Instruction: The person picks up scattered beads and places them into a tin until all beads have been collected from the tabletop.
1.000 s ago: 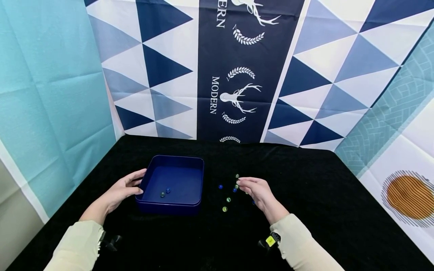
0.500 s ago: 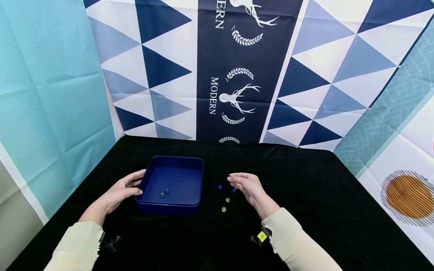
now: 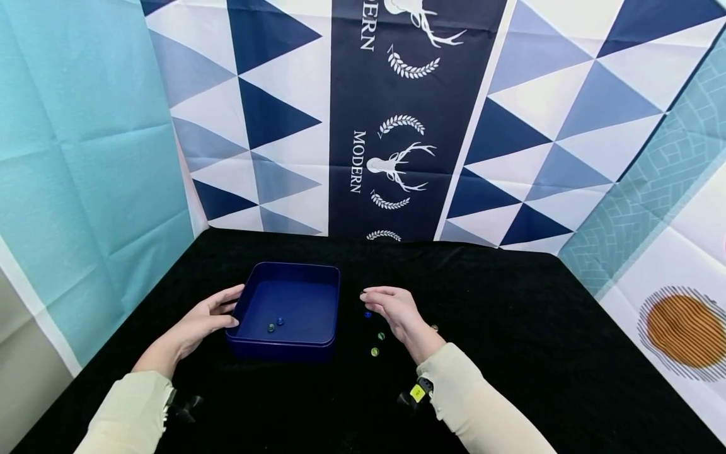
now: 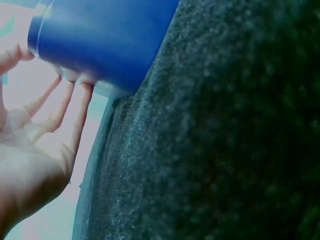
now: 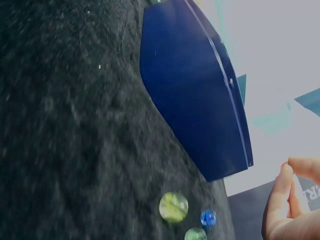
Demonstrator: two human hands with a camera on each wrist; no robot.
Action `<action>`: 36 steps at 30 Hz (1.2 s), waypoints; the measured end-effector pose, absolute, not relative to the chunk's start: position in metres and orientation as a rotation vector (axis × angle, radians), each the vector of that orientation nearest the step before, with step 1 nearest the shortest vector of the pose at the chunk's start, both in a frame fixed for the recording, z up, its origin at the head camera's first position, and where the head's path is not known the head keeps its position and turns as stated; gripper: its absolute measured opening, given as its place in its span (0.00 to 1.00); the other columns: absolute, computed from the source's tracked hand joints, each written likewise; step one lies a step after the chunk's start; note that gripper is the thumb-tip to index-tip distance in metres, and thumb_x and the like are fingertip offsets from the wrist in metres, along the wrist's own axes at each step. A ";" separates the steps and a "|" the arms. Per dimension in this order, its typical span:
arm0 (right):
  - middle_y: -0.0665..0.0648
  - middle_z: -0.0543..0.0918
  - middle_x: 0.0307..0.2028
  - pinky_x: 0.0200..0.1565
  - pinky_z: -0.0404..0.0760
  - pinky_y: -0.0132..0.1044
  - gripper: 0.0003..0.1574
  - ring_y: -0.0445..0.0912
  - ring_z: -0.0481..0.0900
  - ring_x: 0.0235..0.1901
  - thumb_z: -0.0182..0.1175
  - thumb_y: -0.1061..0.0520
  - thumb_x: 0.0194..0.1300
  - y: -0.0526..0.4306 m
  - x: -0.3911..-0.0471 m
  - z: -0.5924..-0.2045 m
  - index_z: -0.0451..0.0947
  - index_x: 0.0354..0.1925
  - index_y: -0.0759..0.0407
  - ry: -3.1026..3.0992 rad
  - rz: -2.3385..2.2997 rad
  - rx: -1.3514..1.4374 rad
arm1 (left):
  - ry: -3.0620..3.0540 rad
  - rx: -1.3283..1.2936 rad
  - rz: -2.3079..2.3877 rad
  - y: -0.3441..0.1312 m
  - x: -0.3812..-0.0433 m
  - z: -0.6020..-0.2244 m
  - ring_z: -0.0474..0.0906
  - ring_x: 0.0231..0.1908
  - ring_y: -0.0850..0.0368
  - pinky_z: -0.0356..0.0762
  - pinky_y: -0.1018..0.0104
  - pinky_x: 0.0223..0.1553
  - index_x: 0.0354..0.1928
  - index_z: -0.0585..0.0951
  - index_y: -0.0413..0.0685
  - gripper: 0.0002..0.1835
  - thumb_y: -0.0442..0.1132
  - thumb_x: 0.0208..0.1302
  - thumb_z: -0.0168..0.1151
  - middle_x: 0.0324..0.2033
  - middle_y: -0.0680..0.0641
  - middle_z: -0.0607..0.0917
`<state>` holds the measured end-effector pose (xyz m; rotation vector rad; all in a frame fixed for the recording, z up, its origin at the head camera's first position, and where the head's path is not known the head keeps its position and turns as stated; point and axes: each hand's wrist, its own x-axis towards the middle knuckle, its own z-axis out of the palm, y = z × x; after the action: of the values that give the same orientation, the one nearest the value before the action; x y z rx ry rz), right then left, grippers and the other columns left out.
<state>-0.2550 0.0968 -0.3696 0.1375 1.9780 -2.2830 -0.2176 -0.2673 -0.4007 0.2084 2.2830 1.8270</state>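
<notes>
Head view: from above the near side, looking forward and down, widest, covering the box [image 3: 309, 299] and table [image 3: 510, 328].
Left wrist view: low, tilted, close to the box's outer wall.
Right wrist view: low, tilted, farther off, facing the box from the right.
Shared: box in all three; marbles [image 5: 173, 207] in head and right wrist.

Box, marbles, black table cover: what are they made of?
Box: probably plastic or coated metal, can't tell which; smooth satin, soft sheen on the walls.
Marbles: likely glass, glossy; translucent with coloured swirls.
Black table cover: looks like velvet or similar pile fabric, mostly matte; fuzzy nap up close.
</notes>
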 end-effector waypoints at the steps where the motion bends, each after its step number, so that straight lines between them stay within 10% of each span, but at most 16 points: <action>1: 0.59 0.84 0.31 0.37 0.78 0.33 0.15 0.43 0.81 0.30 0.63 0.72 0.51 0.095 -0.255 -0.370 0.78 0.40 0.79 1.974 -2.288 0.131 | 2.281 0.213 1.827 -0.267 -0.218 -0.401 0.48 0.65 0.35 0.60 0.48 0.56 0.71 0.51 0.40 0.41 0.30 0.57 0.57 0.68 0.33 0.52; 36: 0.61 0.84 0.36 0.41 0.78 0.35 0.16 0.41 0.81 0.29 0.64 0.71 0.51 0.023 -0.254 -0.355 0.79 0.42 0.75 1.807 -2.270 0.093 | 2.305 0.254 1.817 -0.267 -0.220 -0.404 0.49 0.64 0.35 0.65 0.55 0.52 0.71 0.51 0.38 0.40 0.31 0.58 0.56 0.67 0.32 0.52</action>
<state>-0.2539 0.0228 -0.3551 0.0931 1.8065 -2.2696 -0.2195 -0.2671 -0.4041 0.2544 2.3053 1.8172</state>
